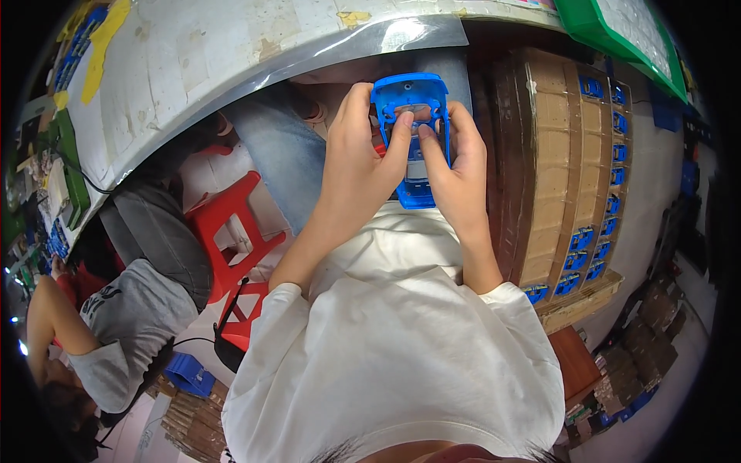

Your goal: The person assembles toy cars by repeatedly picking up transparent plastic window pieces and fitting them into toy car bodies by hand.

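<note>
Both my hands grip a blue plastic toy-car body shell (409, 94) in front of my chest, below the table's edge. Its hollow inner side, with posts and window openings, faces up toward me. My left hand (361, 154) wraps the shell's left side, the thumb pressed onto the inside near the middle. On the other side my right hand (461, 170) is closed around the edge, its thumb reaching in beside the left one. The fingers under the shell are hidden. Whether a smaller part lies under the thumbs I cannot tell.
A worn white table (208, 58) curves across the far side. At my right stands a divided cardboard tray (540, 170) with several blue car parts (579, 239). A green bin (587, 31) sits far right. Red stools (231, 224) and a seated person (139, 309) in grey are to my left.
</note>
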Demonstrator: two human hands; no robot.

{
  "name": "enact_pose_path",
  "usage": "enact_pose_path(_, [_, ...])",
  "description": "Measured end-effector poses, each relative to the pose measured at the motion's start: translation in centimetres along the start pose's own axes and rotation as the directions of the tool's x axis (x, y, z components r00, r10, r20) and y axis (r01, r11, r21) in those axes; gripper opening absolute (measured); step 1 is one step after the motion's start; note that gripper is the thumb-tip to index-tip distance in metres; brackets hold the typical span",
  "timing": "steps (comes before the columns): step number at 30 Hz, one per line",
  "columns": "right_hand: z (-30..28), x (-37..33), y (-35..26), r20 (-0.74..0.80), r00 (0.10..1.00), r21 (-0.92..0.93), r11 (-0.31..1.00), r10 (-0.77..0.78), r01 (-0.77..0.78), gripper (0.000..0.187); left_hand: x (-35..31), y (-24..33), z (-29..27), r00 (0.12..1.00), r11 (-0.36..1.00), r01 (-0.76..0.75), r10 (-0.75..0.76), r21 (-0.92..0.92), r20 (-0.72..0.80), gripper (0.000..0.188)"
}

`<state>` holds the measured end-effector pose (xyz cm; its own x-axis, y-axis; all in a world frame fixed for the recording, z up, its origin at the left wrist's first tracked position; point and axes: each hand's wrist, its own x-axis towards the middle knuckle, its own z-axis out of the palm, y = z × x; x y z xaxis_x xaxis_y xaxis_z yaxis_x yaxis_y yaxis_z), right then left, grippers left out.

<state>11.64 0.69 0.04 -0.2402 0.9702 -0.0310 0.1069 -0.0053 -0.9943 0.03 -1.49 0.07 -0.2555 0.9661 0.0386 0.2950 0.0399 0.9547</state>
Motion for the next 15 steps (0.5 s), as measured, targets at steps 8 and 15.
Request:
enact_pose_path(8, [0.3, -0.2, -0.1, -0.008, 1.000, -0.003, 1.000, 0.005, -0.005, 0.010, -0.4, 0.6, -0.4, 0.998, 0.997, -0.022, 0.018, 0.078, 0.055, 0.015])
enact_pose_path(15, [0.1, -0.4, -0.5, 0.027, 0.997, -0.040, 0.996, 0.078, -0.077, 0.016, -0.5, -0.2, 0.0, 0.996, 0.998, 0.048, -0.050, 0.027, 0.080, 0.019])
